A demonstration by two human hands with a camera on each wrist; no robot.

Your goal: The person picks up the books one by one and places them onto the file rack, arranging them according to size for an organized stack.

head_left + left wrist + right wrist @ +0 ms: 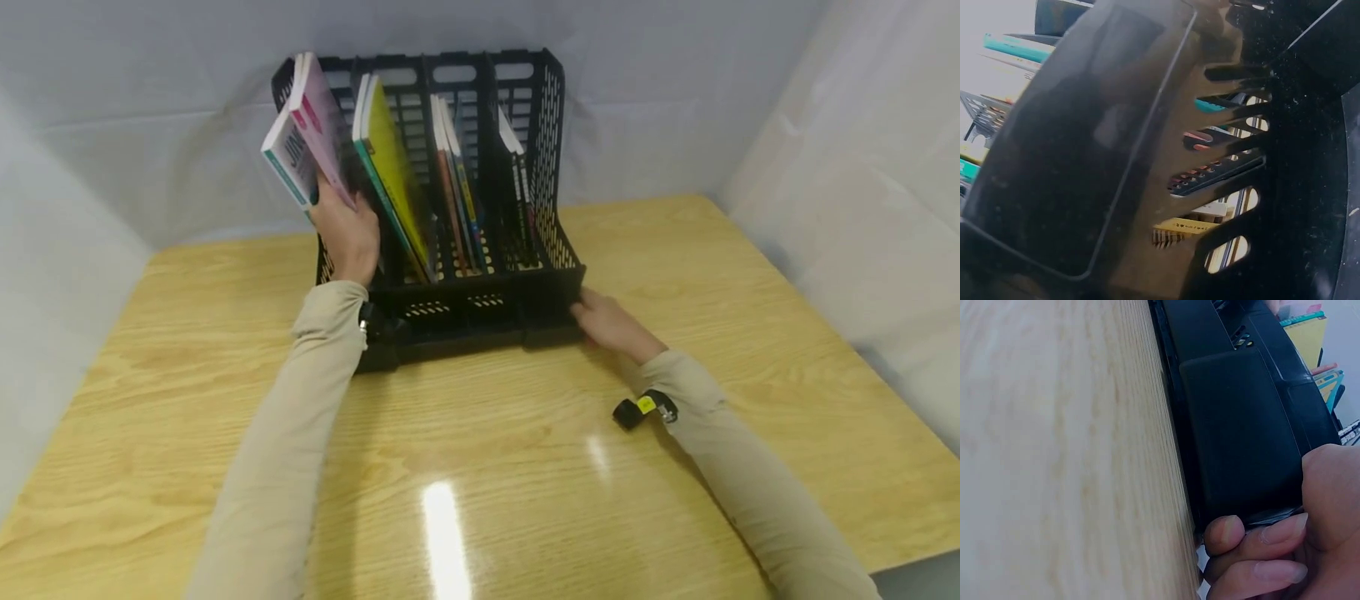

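Observation:
A black plastic desktop book rack (pixel 551 304) stands at the back of the table, divided into upright compartments. At its leftmost compartment my left hand (pixel 347 233) grips a pink book (pixel 322 125) together with a white book with a teal edge (pixel 288 154), both leaning left. The left wrist view is filled by the rack's slotted front, and the hand is hidden there. My right hand (pixel 611 323) holds the rack's lower front right corner; in the right wrist view its fingertips (pixel 1272 534) curl against the end of the black base.
A yellow book (pixel 397 175) with a green-edged one leans in the second compartment. Several thin books (pixel 457 183) stand in the third and dark-spined ones (pixel 520 187) in the fourth. The rack is on a wooden table (pixel 487 433); white sheeting (pixel 645 100) hangs behind it.

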